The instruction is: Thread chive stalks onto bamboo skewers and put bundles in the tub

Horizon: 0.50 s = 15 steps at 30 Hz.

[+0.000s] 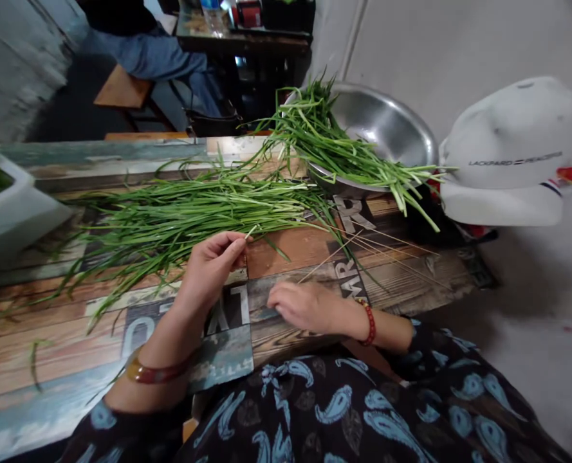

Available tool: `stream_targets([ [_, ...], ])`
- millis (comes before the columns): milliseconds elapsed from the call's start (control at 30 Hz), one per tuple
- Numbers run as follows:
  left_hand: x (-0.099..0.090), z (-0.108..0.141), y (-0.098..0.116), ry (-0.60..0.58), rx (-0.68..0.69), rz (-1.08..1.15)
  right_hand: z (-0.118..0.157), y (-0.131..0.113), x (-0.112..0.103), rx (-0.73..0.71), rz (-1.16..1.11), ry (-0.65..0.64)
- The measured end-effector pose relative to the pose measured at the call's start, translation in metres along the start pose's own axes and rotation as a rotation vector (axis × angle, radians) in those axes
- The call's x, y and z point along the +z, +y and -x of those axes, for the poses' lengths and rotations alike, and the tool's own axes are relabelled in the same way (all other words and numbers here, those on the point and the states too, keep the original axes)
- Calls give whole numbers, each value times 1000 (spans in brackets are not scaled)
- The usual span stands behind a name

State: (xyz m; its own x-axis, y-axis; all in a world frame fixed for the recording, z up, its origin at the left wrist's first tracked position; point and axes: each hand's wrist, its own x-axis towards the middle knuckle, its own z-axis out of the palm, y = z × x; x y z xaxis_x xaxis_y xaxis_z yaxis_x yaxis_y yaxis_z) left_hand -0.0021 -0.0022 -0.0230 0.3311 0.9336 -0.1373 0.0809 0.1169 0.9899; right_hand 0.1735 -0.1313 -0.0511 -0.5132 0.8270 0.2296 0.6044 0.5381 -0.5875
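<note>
My left hand (pixel 213 260) is closed in a pinch on a garlic chive (pixel 251 231), its pale cut end poking out past the fingertips. Just beyond it, a loose heap of garlic chives (pixel 203 209) lies across the table. My right hand (pixel 305 307) is closed, its fingers curled, over the table's near side. A thin bamboo skewer (pixel 331 256) runs out from behind that hand toward the upper right and appears to be held in it; the fingertips partly hide its end. Several more bamboo skewers (pixel 401 257) lie on the table to the right.
A steel basin (pixel 392 112) at the back right has chives hanging over its rim. Beside it is a white cap (pixel 502 154). At the left edge stands a white container (pixel 20 206) with greens. Behind the wood-patterned table (pixel 54 257), a person (pixel 155 58) sits by another table.
</note>
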Motion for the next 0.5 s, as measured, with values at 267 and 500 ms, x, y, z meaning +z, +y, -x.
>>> stream_targets([
  [267,2,3,0,-9,6,18,27,70,-54,319,33,359],
  [500,1,6,-3,-64,25,72,2,23,-75,524,-552,555],
])
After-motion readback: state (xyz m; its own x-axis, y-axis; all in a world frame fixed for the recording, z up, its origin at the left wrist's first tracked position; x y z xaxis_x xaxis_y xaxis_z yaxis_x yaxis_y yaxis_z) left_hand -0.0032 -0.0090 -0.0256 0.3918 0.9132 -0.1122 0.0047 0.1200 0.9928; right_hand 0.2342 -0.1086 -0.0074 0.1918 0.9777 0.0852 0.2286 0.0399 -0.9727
